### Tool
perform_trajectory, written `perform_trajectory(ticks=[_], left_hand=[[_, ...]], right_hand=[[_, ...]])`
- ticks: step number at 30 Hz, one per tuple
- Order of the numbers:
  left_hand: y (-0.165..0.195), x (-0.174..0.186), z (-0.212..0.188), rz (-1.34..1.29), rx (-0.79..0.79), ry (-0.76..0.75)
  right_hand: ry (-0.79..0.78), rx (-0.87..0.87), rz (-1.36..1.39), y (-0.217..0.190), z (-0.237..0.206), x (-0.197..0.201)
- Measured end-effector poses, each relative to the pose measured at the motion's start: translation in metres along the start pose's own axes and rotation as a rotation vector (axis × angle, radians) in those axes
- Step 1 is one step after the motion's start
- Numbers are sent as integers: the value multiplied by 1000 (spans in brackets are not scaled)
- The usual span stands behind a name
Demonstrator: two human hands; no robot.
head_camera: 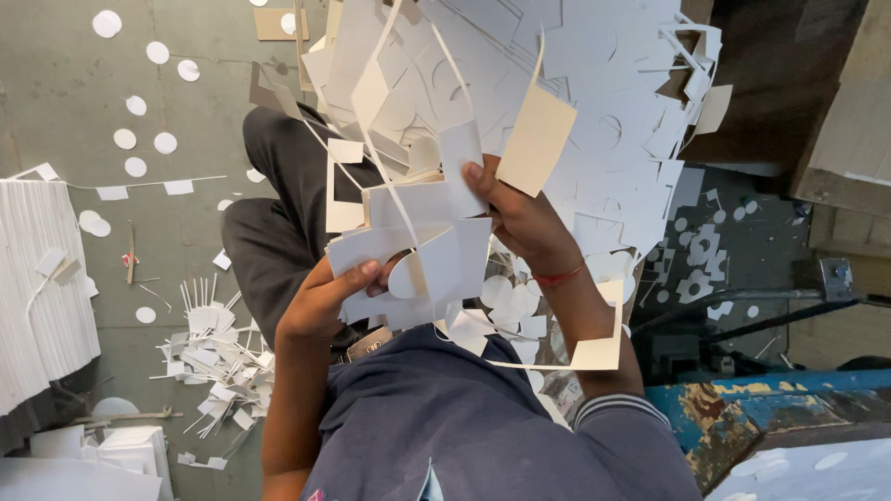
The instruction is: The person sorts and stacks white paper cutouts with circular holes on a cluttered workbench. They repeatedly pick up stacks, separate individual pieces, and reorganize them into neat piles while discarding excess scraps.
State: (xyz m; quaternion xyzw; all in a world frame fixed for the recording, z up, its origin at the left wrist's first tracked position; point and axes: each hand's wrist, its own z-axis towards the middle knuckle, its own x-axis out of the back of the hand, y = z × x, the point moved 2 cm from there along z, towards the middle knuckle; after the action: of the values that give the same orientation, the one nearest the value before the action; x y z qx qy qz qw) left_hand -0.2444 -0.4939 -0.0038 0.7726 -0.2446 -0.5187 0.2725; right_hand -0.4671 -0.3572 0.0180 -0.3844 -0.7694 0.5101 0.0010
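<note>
Two hands clutching one bundle of white card offcuts [436, 250], left hand [325, 301] grip closed below, right hand [520, 218] pinching above

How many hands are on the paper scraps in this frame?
2. The left hand grips the scraps at their lower edge; the right hand holds them higher up. No other hand is in view.

Grey concrete floor [56, 74]. White paper discs [136, 105] scattered upper left. Stack of white sheets [37, 278] at left edge. Pile of offcut strips [218, 357] lower left. Perforated scraps [701, 255] centre right.
</note>
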Motion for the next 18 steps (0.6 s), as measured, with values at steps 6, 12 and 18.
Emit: perform_trajectory(ticks=[6,12,18], left_hand=[[-7,10,-4,35,-10,185],[-13,52,-35,-262,-347,541],[-8,143,-95,-507,-674,646]], right_hand=[[451,70,372,4,0,-5],[942,1005,117,-42,-35,168],[1497,758,-580,-61,-223,357]])
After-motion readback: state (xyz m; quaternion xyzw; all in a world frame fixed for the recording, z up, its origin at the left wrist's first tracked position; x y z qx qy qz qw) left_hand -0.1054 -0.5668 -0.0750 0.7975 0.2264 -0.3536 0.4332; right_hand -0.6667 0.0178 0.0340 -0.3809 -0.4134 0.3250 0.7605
